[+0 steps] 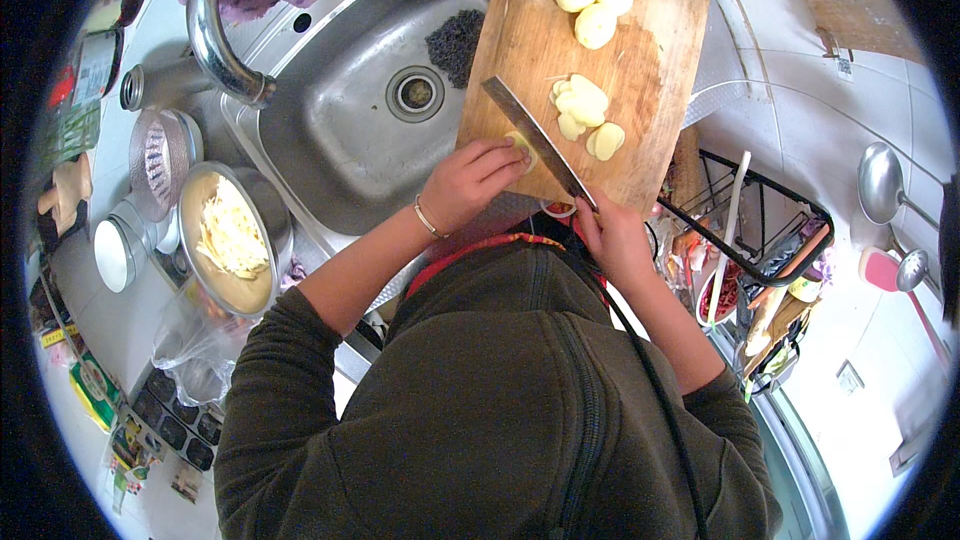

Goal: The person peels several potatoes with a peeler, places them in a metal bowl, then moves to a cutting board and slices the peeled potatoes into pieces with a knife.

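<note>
My right hand point(616, 236) grips the handle of a cleaver point(536, 136), its broad blade slanting up and left over a wooden cutting board point(502, 52). Under the fingertips of my left hand point(480, 178) lies a piece of peeled potato point(529, 153), held against the board just left of the blade. My fingers cover much of that piece. Right of the blade rest a heap of potato slices point(580, 102) and a smaller stack of slices point(605, 140). Several whole peeled potatoes point(596, 26) sit at the board's far end.
The board lies across the right side of a steel sink point(337, 142) with dark scraps point(456, 46) inside. A curved faucet point(214, 52) stands at its left. Beside the sink, a metal bowl point(279, 217) holds pale cut strips. A black wire rack point(750, 270) is at my right.
</note>
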The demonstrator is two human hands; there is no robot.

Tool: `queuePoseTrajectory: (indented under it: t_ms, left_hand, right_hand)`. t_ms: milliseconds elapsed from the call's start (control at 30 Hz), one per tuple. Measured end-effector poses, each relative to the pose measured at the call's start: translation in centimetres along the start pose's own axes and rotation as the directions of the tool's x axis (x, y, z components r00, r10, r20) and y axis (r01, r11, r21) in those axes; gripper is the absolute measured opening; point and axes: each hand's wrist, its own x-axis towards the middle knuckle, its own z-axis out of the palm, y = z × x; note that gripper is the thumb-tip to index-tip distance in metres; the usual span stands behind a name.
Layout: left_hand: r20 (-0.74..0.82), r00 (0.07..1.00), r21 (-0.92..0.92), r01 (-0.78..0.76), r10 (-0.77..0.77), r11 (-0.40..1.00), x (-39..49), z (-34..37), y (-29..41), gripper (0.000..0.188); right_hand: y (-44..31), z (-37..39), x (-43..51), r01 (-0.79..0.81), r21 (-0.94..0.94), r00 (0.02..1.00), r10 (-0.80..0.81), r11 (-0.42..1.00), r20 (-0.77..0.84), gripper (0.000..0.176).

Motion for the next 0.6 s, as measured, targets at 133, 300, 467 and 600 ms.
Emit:
queuePoseTrajectory:
  t_ms: [133, 300, 467, 600]
  left_hand:
    - [0.004, 1.000, -0.004, 0.005, -0.005, 1.000, -0.12, 0.11, -0.05, 0.032]
    - [-0.006, 1.000, -0.003, -0.011, 0.011, 1.000, -0.14, 0.14, -0.20, 0.032]
    - [0.019, 1.000, -0.003, -0.015, 0.015, 1.000, -0.07, 0.05, -0.31, 0.030]
    - [0.002, 1.000, -0.008, -0.009, 0.009, 1.000, -0.03, 0.08, -0.33, 0.029]
  right_hand:
    - [0.01, -0.24, -0.47, 0.047, -0.002, 0.998, -0.047, 0.999, -0.036, 0.016]
    - [0.16, -0.40, -0.54, 0.054, -0.019, 0.999, -0.054, 0.998, -0.010, 0.016]
    - [-0.01, -0.53, -0.52, 0.046, 0.001, 0.999, -0.046, 0.999, 0.003, 0.017]
    - [-0.19, -0.52, -0.32, 0.053, 0.004, 0.998, -0.053, 0.999, -0.019, 0.016]
